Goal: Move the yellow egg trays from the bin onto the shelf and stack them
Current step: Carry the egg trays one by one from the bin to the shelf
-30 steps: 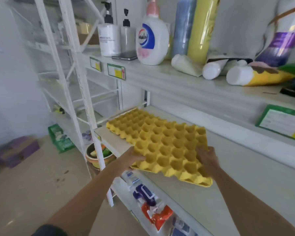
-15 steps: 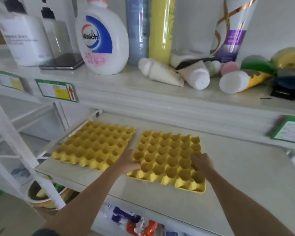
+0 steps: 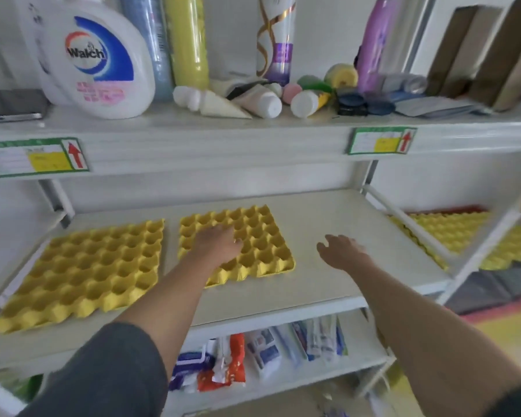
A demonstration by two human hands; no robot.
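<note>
Two yellow egg trays lie flat side by side on the middle shelf (image 3: 328,281). The left tray (image 3: 88,269) sits near the shelf's left front. On the right tray (image 3: 262,239) rests my left hand (image 3: 218,245), fingers spread over its cups. My right hand (image 3: 342,251) hovers just above the bare shelf to the right of that tray, fingers relaxed and holding nothing. More yellow egg trays (image 3: 451,233) are stacked further right, beyond the shelf's end, partly hidden by the white frame.
The upper shelf carries a Walch detergent bottle (image 3: 100,64), tall bottles, tubes and brown boxes (image 3: 478,52). Green-bordered labels (image 3: 381,141) hang on its front edge. Packaged goods (image 3: 223,362) lie on the lower shelf. A white upright post (image 3: 370,176) stands at the back right.
Both hands have let go of the right tray, which now lies flat beside the left one. My right hand moved off it to the right; my left slid onto its middle.
</note>
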